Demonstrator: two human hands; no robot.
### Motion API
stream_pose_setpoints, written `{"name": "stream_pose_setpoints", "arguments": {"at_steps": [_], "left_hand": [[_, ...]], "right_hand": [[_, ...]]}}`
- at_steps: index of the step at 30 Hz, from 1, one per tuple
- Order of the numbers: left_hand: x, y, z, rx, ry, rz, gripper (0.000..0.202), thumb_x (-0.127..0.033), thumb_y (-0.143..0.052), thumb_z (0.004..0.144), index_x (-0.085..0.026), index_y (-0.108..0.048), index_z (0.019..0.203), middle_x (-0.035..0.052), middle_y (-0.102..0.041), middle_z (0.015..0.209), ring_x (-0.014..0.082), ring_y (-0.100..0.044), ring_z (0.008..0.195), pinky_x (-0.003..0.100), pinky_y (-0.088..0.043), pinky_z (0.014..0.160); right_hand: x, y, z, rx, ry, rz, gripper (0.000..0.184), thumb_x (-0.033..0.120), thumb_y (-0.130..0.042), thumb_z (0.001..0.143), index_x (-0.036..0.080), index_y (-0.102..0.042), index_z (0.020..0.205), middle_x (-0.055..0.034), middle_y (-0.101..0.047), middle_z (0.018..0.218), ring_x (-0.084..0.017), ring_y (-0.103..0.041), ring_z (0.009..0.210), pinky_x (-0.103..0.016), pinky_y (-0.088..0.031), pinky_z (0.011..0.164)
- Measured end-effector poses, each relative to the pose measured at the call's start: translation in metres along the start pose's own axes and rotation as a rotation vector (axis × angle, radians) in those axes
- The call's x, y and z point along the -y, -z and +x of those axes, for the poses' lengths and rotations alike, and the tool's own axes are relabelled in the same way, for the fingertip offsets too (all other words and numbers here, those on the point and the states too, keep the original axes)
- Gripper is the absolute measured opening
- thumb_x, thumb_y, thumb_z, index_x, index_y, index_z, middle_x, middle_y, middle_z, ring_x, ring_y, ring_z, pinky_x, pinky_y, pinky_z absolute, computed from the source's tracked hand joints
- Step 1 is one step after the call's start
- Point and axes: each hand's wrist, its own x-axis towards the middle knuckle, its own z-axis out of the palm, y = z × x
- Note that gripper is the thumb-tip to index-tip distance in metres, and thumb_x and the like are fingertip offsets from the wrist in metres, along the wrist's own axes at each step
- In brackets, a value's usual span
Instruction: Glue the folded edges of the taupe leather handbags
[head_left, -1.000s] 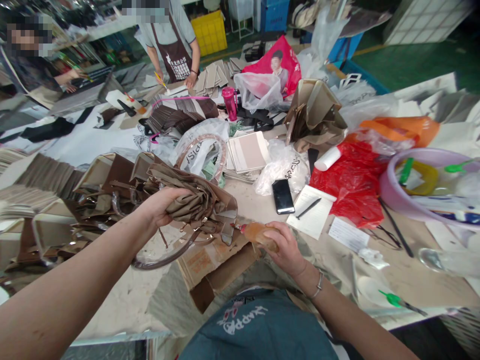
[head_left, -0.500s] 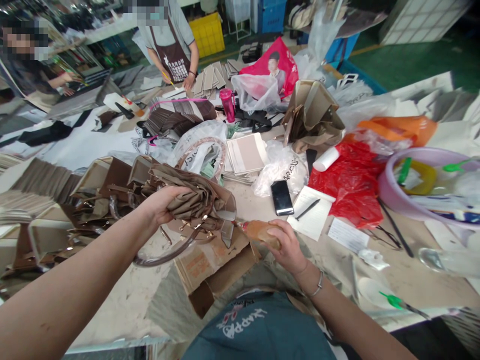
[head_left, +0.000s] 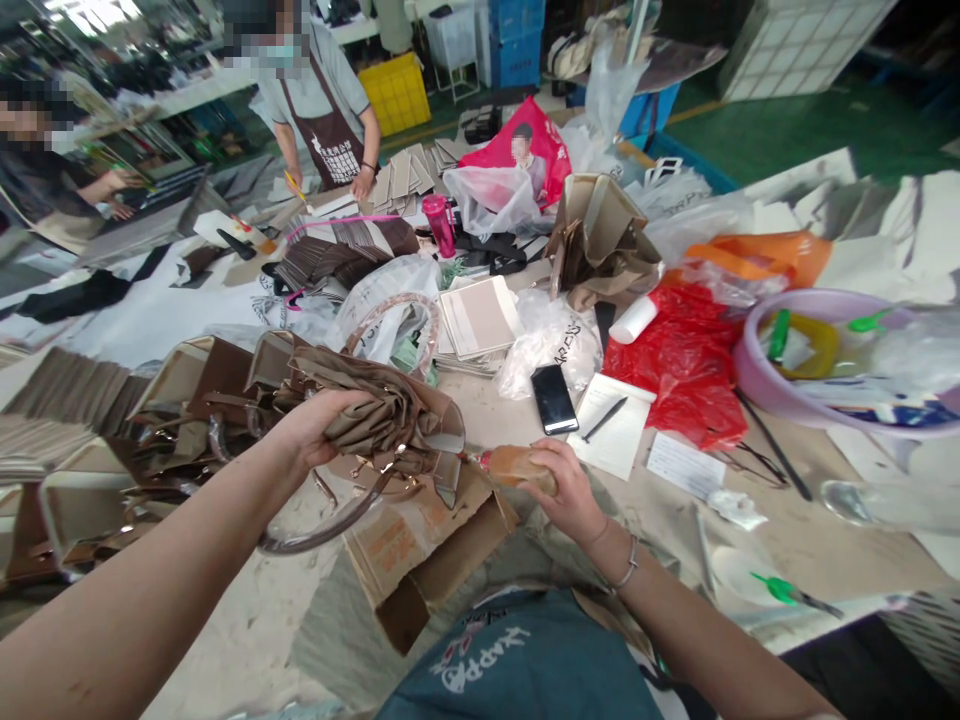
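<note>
In the head view, your left grip [head_left: 316,432] clutches a bunched brown bag [head_left: 386,420], which extends rightward from it over the tabletop [head_left: 484,395]. Your right grip [head_left: 561,482] wraps a bottle [head_left: 519,468], nozzle [head_left: 484,461] toward the bag's right end; contact is unclear. You appear to be applying glue, a step that likely calls for holding the bag steady and aiming carefully.

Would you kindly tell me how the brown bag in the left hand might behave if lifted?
The brown bag would probably sag and fold, since its fabric is bunched into creases at the left hand. Its handle looks stiffer and may keep its shape, as it shows a smooth curve.
</note>
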Motion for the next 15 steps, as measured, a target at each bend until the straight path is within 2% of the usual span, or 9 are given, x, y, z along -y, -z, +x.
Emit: {"name": "stream_pose_setpoints", "arguments": {"at_steps": [3, 7, 10, 15], "left_hand": [[0.000, -0.001, 0.000, 0.036, 0.001, -0.032, 0.009, -0.007, -0.059, 0.070, -0.005, -0.068, 0.071, 0.0106, -0.072, 0.063, 0.0205, -0.068, 0.053, 0.031, -0.058, 0.052], [0.000, 0.000, 0.001, 0.072, 0.008, -0.042, 0.010, -0.008, -0.059, 0.070, -0.005, -0.069, 0.072, 0.0110, -0.073, 0.064, 0.0213, -0.068, 0.055, 0.031, -0.059, 0.055], [0.000, 0.002, 0.004, 0.057, 0.011, -0.024, 0.012, -0.008, -0.058, 0.072, -0.005, -0.068, 0.067, 0.0118, -0.071, 0.061, 0.0207, -0.067, 0.052, 0.029, -0.058, 0.052], [-0.001, 0.005, 0.009, 0.045, 0.000, -0.012, 0.017, -0.007, -0.054, 0.074, -0.007, -0.067, 0.063, 0.0110, -0.069, 0.058, 0.0206, -0.066, 0.050, 0.030, -0.057, 0.049]], "right_hand": [[0.002, 0.003, -0.001, 0.054, 0.047, -0.002, 0.027, 0.028, -0.060, 0.089, 0.026, -0.051, 0.114, -0.0105, -0.052, 0.113, -0.026, -0.056, 0.105, -0.045, -0.054, 0.087], [0.010, 0.001, -0.012, 0.113, 0.038, 0.053, 0.025, 0.031, -0.059, 0.089, 0.025, -0.052, 0.113, -0.0110, -0.054, 0.113, -0.026, -0.057, 0.105, -0.043, -0.054, 0.086], [0.014, 0.000, -0.012, 0.047, 0.002, 0.089, 0.025, 0.033, -0.059, 0.089, 0.023, -0.052, 0.112, -0.0107, -0.056, 0.108, -0.025, -0.059, 0.101, -0.042, -0.055, 0.084], [0.018, 0.011, 0.010, -0.096, -0.030, 0.091, 0.028, 0.032, -0.062, 0.088, 0.025, -0.051, 0.112, -0.0094, -0.056, 0.109, -0.025, -0.058, 0.104, -0.043, -0.053, 0.087]]}}
